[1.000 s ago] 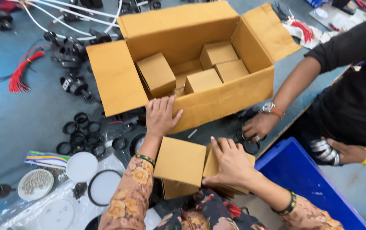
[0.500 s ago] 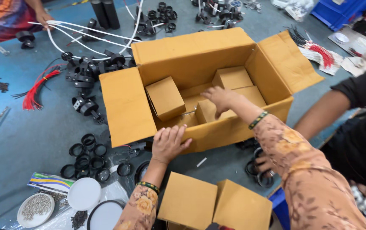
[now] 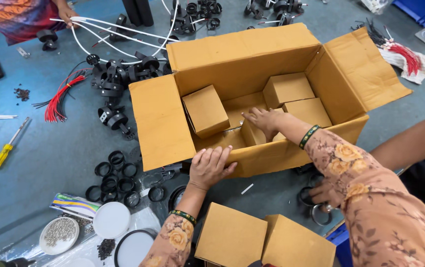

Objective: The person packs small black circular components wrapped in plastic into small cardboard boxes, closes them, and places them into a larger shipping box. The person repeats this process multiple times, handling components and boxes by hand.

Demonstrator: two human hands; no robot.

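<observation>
Fingers of your left hand (image 3: 211, 167) were spread flat on the near wall of the big carton (image 3: 252, 106), steadying it. Your right hand (image 3: 263, 120) reached inside, fingers loosely open on a small box (image 3: 255, 136), gripping nothing yet.

One big open carton (image 3: 252, 94) holds four small boxes (image 3: 205, 111), and two more small boxes (image 3: 231, 240) sit at the table's near edge. Near the left edge lie one yellow screwdriver (image 3: 5, 147), one bundle of red wires (image 3: 61, 96) and two white lids (image 3: 112, 220). A second red bundle (image 3: 404, 53) lies near the far right corner.
</observation>
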